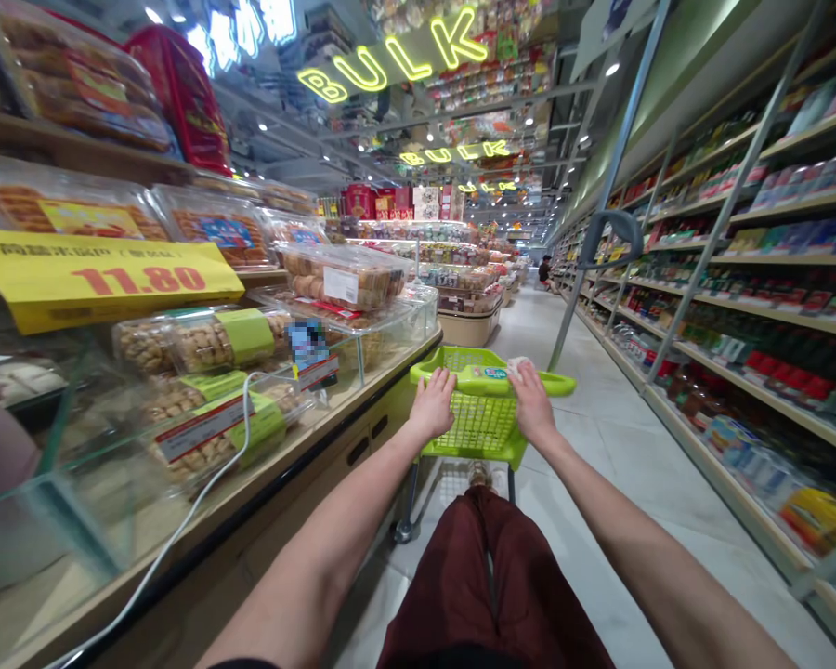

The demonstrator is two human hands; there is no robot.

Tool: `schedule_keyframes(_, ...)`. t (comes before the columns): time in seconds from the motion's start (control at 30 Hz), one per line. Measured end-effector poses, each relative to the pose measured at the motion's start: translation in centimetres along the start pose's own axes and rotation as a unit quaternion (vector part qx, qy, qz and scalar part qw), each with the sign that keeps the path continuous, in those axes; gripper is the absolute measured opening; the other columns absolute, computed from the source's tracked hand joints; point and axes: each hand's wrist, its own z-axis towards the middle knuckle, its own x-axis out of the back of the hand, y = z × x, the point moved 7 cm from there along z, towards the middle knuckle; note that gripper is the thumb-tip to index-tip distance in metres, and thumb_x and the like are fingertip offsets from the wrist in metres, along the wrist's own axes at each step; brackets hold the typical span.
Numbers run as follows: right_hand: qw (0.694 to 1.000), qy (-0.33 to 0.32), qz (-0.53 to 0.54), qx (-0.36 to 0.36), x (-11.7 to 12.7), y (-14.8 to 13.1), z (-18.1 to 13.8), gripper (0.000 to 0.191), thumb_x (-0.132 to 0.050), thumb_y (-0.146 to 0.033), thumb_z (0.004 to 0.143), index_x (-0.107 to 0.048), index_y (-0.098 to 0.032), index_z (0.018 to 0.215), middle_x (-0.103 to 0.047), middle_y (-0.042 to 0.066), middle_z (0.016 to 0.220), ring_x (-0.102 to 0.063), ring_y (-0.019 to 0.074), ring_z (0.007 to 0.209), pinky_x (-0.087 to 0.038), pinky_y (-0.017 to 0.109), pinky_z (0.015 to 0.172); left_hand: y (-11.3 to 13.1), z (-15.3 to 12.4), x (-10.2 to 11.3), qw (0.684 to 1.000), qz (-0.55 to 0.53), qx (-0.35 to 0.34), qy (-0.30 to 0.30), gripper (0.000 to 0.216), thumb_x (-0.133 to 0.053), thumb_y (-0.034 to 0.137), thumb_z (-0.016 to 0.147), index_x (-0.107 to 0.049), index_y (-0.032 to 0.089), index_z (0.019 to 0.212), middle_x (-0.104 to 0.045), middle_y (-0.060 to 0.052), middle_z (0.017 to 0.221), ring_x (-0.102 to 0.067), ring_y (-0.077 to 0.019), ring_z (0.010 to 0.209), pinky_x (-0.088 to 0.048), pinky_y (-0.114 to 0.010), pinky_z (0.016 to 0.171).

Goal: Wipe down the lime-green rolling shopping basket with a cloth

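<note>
A lime-green shopping cart (484,358) stands straight ahead of me, its plastic basket above dark legs. My left hand (432,406) is closed over the left part of its handle, fingers curled on top. On the handle's right part rests my right hand (533,406), also closed. A crumpled whitish cloth or tissue (519,369) sticks out between the right fingers and the handle. Between the two hands, a small coloured label (494,373) is set in the handle. The palm sides of both hands are hidden.
Along the left runs a glass-edged counter (362,372) with packaged baked snacks (352,274) and a yellow price sign (111,279). Stocked shelves (752,362) line the right, with a slanting metal pole (609,177) before them. Down the tiled aisle (529,321), a person (545,271) is low by the shelves.
</note>
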Motion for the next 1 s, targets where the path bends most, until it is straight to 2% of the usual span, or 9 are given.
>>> schedule_keyframes(0.17, 0.987, -0.057, 0.076, 0.128, -2.8, -7.9, 1.4, 0.054, -0.032, 0.002, 0.071, -0.054, -0.016, 0.116, -0.042, 0.008, 0.133, -0.017, 0.0177, 0.132, -0.027, 0.043, 0.106, -0.5, -0.2, 0.2, 1.000, 0.001, -0.009, 0.001, 0.072, -0.051, 0.018, 0.069, -0.023, 0.011, 0.135, -0.020, -0.011, 0.144, -0.010, -0.0234, 0.133, -0.011, -0.048, 0.106)
schedule_keyframes(0.27, 0.990, -0.056, 0.094, 0.091, -2.2, -6.6, 1.9, 0.054, -0.033, 0.002, 0.069, -0.056, -0.017, 0.115, -0.044, 0.008, 0.131, -0.023, 0.0184, 0.130, -0.027, 0.044, 0.105, -0.5, -0.4, 0.5, 1.000, -0.009, -0.012, -0.003, 0.071, -0.051, 0.017, 0.069, -0.024, 0.013, 0.135, -0.020, -0.011, 0.144, -0.010, -0.0228, 0.133, -0.012, -0.046, 0.107)
schedule_keyframes(0.37, 0.988, 0.011, 0.146, -0.053, -1.0, -3.2, 2.7, 0.050, -0.036, -0.003, 0.068, -0.059, -0.016, 0.110, -0.048, 0.009, 0.128, -0.036, 0.0210, 0.123, -0.030, 0.044, 0.103, -0.1, -0.4, 1.2, 0.998, -0.064, 0.012, 0.023, 0.067, -0.052, 0.021, 0.072, -0.027, 0.015, 0.133, -0.024, -0.011, 0.143, -0.013, -0.0235, 0.133, -0.013, -0.047, 0.107)
schedule_keyframes(0.5, 0.895, 0.074, 0.370, -0.238, -2.0, -2.7, 3.3, 0.045, -0.038, -0.019, 0.075, -0.052, -0.015, 0.118, -0.061, 0.009, 0.109, -0.057, 0.0220, 0.099, -0.045, 0.042, 0.089, 1.8, -0.3, 3.5, 0.964, -0.221, -0.005, 0.146, 0.058, -0.045, 0.031, 0.082, -0.025, 0.014, 0.134, -0.025, -0.011, 0.142, -0.018, -0.0196, 0.132, -0.017, -0.041, 0.107)
schedule_keyframes(0.7, 0.782, -0.101, 0.592, -0.167, -3.2, -10.9, 4.4, 0.058, -0.011, -0.042, 0.089, -0.052, -0.014, 0.119, -0.066, 0.009, 0.099, -0.059, 0.0208, 0.095, -0.045, 0.039, 0.088, 0.2, 0.2, 4.4, 0.899, -0.376, 0.086, 0.208, 0.058, -0.051, 0.025, 0.078, -0.031, 0.013, 0.131, -0.036, -0.011, 0.136, -0.032, -0.0202, 0.126, -0.027, -0.035, 0.105)
schedule_keyframes(0.77, 0.802, -0.129, 0.563, -0.155, -2.7, -11.3, 4.7, 0.060, -0.009, -0.044, 0.089, -0.053, -0.015, 0.117, -0.066, 0.009, 0.098, -0.059, 0.0205, 0.096, -0.045, 0.039, 0.086, -1.3, 0.3, 4.1, 0.885, -0.404, 0.131, 0.189, 0.052, -0.049, 0.018, 0.077, -0.037, 0.017, 0.128, -0.051, -0.007, 0.124, -0.049, -0.0177, 0.112, -0.038, -0.032, 0.096)
schedule_keyframes(0.83, 0.866, -0.113, 0.465, -0.145, -1.7, -9.9, 5.1, 0.051, -0.020, -0.045, 0.088, -0.056, -0.018, 0.113, -0.065, 0.008, 0.100, -0.058, 0.0210, 0.098, -0.044, 0.039, 0.086, -2.8, 0.4, 4.1, 0.885, -0.395, 0.163, 0.184, 0.047, -0.045, 0.012, 0.076, -0.044, 0.019, 0.122, -0.059, -0.003, 0.112, -0.056, -0.0152, 0.099, -0.043, -0.028, 0.088)
schedule_keyframes(0.93, 0.968, -0.066, 0.218, -0.110, 0.1, -5.6, 5.3, 0.039, -0.038, -0.040, 0.083, -0.058, -0.018, 0.109, -0.059, 0.010, 0.114, -0.051, 0.0244, 0.109, -0.036, 0.044, 0.093, -5.1, 0.2, 5.0, 0.901, -0.306, 0.205, 0.231, 0.047, -0.042, 0.009, 0.076, -0.046, 0.019, 0.121, -0.056, -0.004, 0.117, -0.051, -0.0155, 0.106, -0.040, -0.027, 0.092)
schedule_keyframes(1.0, 0.989, -0.070, 0.057, -0.117, 0.6, -1.9, 4.6, 0.037, -0.040, -0.035, 0.082, -0.058, -0.015, 0.108, -0.055, 0.013, 0.118, -0.047, 0.0273, 0.111, -0.031, 0.049, 0.096, -5.8, 0.2, 5.2, 0.919, -0.230, 0.213, 0.238, 0.047, -0.041, 0.010, 0.077, -0.044, 0.020, 0.123, -0.050, -0.005, 0.125, -0.044, -0.0172, 0.114, -0.035, -0.030, 0.097)
